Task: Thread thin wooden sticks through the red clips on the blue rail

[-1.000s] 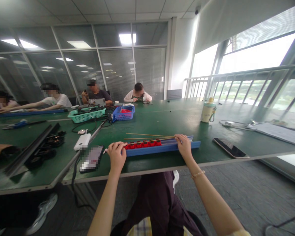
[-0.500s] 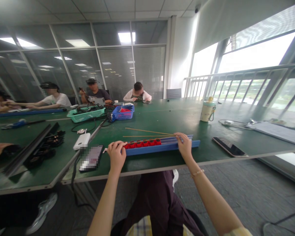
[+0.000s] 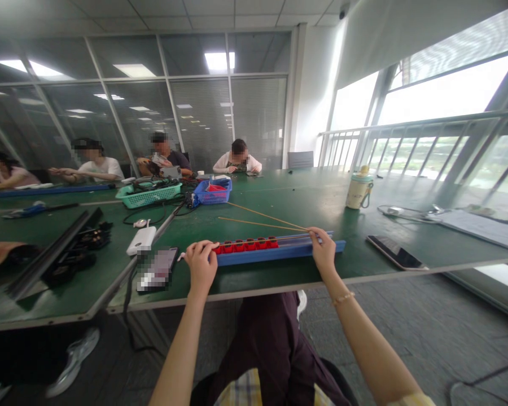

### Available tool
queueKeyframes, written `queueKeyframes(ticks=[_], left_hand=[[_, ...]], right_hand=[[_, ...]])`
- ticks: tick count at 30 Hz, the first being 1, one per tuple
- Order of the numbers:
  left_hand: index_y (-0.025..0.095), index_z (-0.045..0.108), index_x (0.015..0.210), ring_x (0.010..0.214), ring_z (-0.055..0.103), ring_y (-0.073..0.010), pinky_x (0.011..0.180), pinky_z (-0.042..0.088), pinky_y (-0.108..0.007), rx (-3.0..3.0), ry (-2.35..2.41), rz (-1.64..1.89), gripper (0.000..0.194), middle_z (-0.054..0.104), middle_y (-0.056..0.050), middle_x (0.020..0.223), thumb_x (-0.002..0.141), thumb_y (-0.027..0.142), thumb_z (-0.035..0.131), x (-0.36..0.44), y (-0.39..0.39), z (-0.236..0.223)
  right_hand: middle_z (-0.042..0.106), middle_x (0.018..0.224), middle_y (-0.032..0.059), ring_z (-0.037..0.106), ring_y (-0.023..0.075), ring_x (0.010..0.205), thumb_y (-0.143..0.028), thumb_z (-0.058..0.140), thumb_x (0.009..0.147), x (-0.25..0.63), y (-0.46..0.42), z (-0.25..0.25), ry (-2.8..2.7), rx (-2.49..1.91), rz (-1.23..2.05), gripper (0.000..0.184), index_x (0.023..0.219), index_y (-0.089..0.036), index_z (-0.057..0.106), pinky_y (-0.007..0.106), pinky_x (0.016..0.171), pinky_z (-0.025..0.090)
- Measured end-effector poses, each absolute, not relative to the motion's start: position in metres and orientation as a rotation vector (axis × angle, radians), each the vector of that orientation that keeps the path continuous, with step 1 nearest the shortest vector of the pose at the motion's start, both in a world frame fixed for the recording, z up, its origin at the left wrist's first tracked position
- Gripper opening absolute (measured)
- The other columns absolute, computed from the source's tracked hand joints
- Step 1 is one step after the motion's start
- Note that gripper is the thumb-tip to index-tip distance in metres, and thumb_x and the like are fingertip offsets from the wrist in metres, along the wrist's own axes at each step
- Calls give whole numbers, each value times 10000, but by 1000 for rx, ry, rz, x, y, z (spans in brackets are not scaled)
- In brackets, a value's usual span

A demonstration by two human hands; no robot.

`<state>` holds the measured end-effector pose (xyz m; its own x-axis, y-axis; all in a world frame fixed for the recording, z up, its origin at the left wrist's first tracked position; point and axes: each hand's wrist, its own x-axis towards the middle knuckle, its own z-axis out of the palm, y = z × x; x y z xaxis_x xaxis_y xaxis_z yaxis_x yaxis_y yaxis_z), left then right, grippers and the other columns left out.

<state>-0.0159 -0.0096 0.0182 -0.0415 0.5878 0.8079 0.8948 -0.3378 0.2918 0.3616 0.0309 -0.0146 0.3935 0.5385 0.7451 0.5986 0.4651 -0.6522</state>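
Note:
A long blue channel (image 3: 260, 259) lies on the table before me, with several red blocks (image 3: 249, 245) in a row inside it. My left hand (image 3: 201, 262) is closed around the channel's left end, hiding that end, with a fingertip at the leftmost red block. Between the fingers of my right hand (image 3: 323, 251) are thin yellowish rods (image 3: 260, 223), pinched over the channel's right part. Two of the rods fan out to the far left above the table. Another thin rod (image 3: 290, 237) runs along the top of the channel between my hands.
Left of the channel lie a phone (image 3: 158, 269) and a white device (image 3: 141, 241). Another phone (image 3: 393, 252) and a bottle (image 3: 358, 190) are to the right. Behind stand a green basket (image 3: 150, 197) and a blue basket (image 3: 214, 196). Several people sit across the tables.
My right hand has shifted slightly right. The free ends of the two fanned rods have swung up and away from the channel and spread apart. My left hand stays in place.

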Motion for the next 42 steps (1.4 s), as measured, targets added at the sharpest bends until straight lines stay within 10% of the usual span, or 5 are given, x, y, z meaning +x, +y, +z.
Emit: queueKeyframes(ticks=[42], left_hand=[[296, 736, 1055, 1085, 476, -277, 932, 338, -463, -1891, -1645, -1246, 310, 687, -38, 1143, 897, 181, 496, -15, -11, 18]], right_hand=[[757, 998, 63, 646, 248, 966, -345, 506, 948, 354, 32, -12, -1443, -1074, -143, 257, 921, -235, 737, 407, 909, 467]])
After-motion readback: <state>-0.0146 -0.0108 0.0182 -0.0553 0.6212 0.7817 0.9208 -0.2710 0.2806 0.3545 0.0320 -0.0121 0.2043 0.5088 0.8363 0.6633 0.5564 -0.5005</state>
